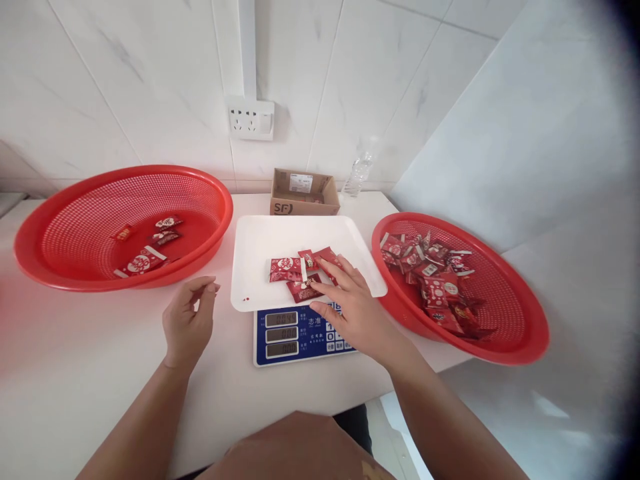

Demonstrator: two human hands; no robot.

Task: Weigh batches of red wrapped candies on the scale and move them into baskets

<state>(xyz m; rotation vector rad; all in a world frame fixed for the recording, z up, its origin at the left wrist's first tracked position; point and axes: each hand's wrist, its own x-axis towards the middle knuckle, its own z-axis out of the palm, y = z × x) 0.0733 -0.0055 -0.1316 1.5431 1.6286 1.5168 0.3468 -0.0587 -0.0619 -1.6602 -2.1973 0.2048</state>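
I see the right hand point(353, 307) lying over the near edge of the white tray point(260, 253) on the scale point(295, 333). Its fingers are spread flat, with the tips touching the red packets point(295, 270) at the tray's middle and gripping none. The left hand point(187, 323) hovers over the table left of the tray, loosely curled and empty. The left basket point(30, 253) and right basket point(525, 333) flank the tray (the right one is far fuller). A cardboard box point(303, 193) and a bottle point(359, 175) stand at the far wall. The right hand hides part of the scale's keypad.
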